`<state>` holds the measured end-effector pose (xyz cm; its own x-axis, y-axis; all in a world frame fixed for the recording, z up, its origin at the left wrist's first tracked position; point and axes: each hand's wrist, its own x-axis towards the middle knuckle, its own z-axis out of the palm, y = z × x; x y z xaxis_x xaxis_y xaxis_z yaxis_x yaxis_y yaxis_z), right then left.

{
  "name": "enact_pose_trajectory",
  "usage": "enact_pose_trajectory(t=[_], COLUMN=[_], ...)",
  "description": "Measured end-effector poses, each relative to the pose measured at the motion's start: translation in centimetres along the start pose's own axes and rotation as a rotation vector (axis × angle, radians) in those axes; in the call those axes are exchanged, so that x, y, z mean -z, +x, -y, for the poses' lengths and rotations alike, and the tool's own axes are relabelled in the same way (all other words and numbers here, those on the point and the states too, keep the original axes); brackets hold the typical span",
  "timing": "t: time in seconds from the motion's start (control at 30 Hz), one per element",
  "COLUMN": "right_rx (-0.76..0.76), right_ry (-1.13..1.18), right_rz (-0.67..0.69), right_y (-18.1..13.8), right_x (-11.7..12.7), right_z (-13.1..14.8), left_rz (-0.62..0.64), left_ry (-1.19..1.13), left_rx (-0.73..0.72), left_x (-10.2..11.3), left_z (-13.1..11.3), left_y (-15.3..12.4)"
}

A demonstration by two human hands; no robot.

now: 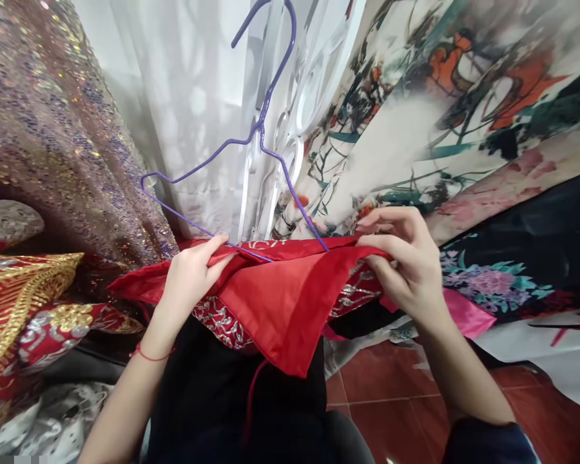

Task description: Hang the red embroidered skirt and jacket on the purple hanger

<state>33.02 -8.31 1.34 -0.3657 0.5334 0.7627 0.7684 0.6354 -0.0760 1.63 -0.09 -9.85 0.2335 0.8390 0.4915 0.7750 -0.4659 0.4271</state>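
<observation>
A red satin garment (pixel 280 293) with silver embroidery stretches between my two hands, above my lap. My left hand (pixel 193 267) pinches its upper edge between thumb and fingers. On the other side, my right hand (pixel 401 261) grips the right edge, thumb below and fingers above. A purple wire hanger (pixel 203 162) stands upright with its hook at the top. Its lower right part goes down into the red cloth, while its left shoulder sticks out bare above my left hand. The hanger's lower bar is partly hidden by the fabric.
Sequined fabric (pixel 77 129) hangs at the left, above red and gold embroidered pieces (pixel 24 303). White sheer cloth (pixel 188 84) and a white ornate frame (pixel 302 90) stand behind the hanger. Flower-printed cloths (pixel 415 116) hang at the right. Red floor tiles (pixel 386 380) show below.
</observation>
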Motion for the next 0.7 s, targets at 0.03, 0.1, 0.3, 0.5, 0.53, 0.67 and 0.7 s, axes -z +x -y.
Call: enact_pose_trajectory(t=[0.03,0.1,0.3,0.5,0.53,0.67,0.7], right_rx=[-0.019,-0.048,0.033,-0.156,-0.174,-0.11,-0.083], right_ry=[0.033,0.054,0.091,-0.048,-0.067,-0.191,-0.226], right_rz=[0.005,-0.002,0.096,0.273,0.263,0.145,0.123], right_y=[0.5,1.5,3.6,3.4,3.1,1.7,1.5], right_x=[-0.4,-0.9,-0.5,-2.6,-3.1,-4.7,-4.9], right_z=[-0.1,-0.4,-1.1,-2.3,-2.5,-3.0,-3.0], left_rz=[0.002,0.018,0.072,0.011,-0.013,-0.107,-0.117], left_ry=[0.024,0.071,0.243,0.278,0.263,0.164,0.13], left_rx=[0.009,0.016,0.09,0.115,0.114,0.128,0.137], left_x=[0.0,0.0,0.0,-0.4,-0.3,0.5,0.7], left_z=[-0.3,-0.9,-3.5,-4.2,-4.0,-2.7,-2.2], left_y=[-0.1,-0.1,0.0,-0.2,-0.2,-0.3,-0.5])
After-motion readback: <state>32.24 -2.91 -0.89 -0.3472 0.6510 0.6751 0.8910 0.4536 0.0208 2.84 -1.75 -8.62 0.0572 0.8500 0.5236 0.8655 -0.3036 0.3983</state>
